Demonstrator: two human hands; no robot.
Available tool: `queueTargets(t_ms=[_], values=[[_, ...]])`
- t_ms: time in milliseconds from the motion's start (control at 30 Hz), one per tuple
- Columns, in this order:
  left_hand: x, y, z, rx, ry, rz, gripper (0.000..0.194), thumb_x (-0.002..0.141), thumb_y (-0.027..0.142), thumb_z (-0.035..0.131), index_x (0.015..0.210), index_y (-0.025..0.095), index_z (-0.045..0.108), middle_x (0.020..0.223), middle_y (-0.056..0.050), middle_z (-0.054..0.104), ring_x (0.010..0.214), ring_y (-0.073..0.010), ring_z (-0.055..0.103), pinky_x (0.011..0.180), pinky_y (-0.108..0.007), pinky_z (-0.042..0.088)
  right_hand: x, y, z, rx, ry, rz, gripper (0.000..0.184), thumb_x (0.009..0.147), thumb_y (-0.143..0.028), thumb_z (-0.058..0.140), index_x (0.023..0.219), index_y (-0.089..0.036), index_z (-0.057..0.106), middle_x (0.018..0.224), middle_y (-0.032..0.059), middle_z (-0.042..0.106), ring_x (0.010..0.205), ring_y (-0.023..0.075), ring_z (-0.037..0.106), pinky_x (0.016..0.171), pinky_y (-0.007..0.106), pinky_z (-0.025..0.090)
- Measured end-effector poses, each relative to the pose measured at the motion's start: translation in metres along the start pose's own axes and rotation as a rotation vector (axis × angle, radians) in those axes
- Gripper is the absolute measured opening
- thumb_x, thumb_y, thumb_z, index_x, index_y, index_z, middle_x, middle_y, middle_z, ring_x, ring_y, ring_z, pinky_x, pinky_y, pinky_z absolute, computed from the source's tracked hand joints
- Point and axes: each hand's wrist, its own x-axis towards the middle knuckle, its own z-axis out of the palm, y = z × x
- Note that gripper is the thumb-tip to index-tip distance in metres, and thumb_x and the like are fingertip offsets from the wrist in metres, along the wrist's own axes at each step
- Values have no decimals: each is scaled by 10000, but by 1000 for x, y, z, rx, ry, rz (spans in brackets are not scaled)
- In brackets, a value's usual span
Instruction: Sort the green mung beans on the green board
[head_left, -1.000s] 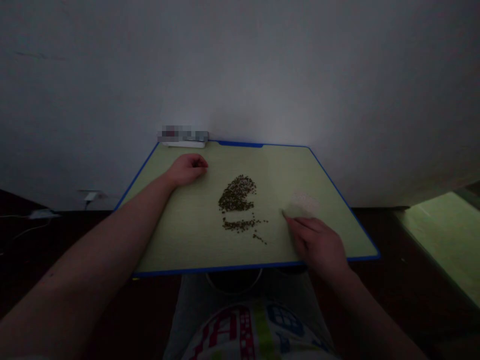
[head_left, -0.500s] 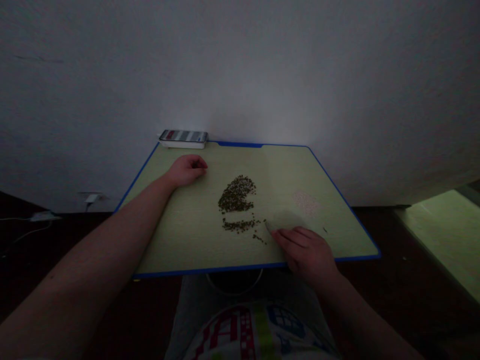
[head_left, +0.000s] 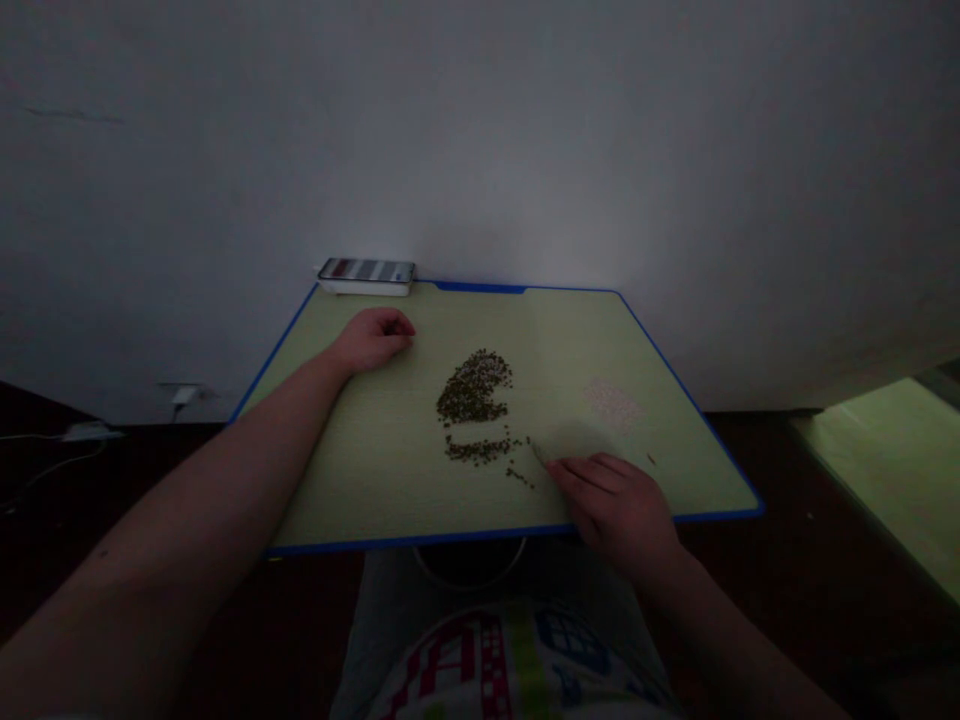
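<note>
Two hands (head_left: 375,338) flank dark grains (head_left: 472,395), the right (head_left: 619,508) pinching something thin (head_left: 538,454).

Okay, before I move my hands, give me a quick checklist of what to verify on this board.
1. Thin object gripped: ok, it pokes out from the fingertips of the right hand.
2. Its tip touching a dark bit: cannot tell, too small and dim.
3. Left hand off the dark pile: ok, it rests to the left of it.
4. Dark and pale piles apart: ok, bare board lies between the dark pile and the pale pile.
5. Dark bits all in one heap: not ok, a loose row and a few strays lie nearer you.
</note>
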Motion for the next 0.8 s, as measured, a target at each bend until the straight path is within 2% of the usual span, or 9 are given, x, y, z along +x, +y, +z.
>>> queueTargets(t_ms=[100,300,433,633,800], values=[[0,1,0,-17,0,-5,234,613,292,607,795,151,652,663,-3,571,614,-126,493,607,-265,413,-3,-4,-1,-22,1,23,306,871,-145,483,1097,-125,688,968,95,731,774,209,611,715,350,524],[1,-4,1,-29,-10,10,232,624,320,610,791,162,641,657,-2,564,618,-129,492,592,-261,403,-2,-17,1,12,-8,-19,313,871,-115,472,1098,-148,684,996,85,729,775,191,605,698,331,522],[2,-8,2,-38,-14,23,239,629,326,612,800,161,638,663,-3,565,622,-131,497,591,-264,402,3,-17,4,-46,-51,30,317,838,-110,518,1108,-144,680,1002,87,724,787,214,602,691,346,513],[-1,1,0,-37,-11,-2,223,618,315,608,778,163,636,644,1,556,618,-130,491,599,-268,404,10,-7,5,-126,-78,84,322,836,-111,530,1118,-153,679,1013,96,722,793,216,602,694,342,508],[-2,2,0,-17,-6,-4,208,617,294,602,772,162,639,648,0,564,608,-125,492,591,-260,400,19,14,4,-239,-124,214,313,845,-132,543,1122,-164,685,1038,81,726,812,235,619,692,350,515]])
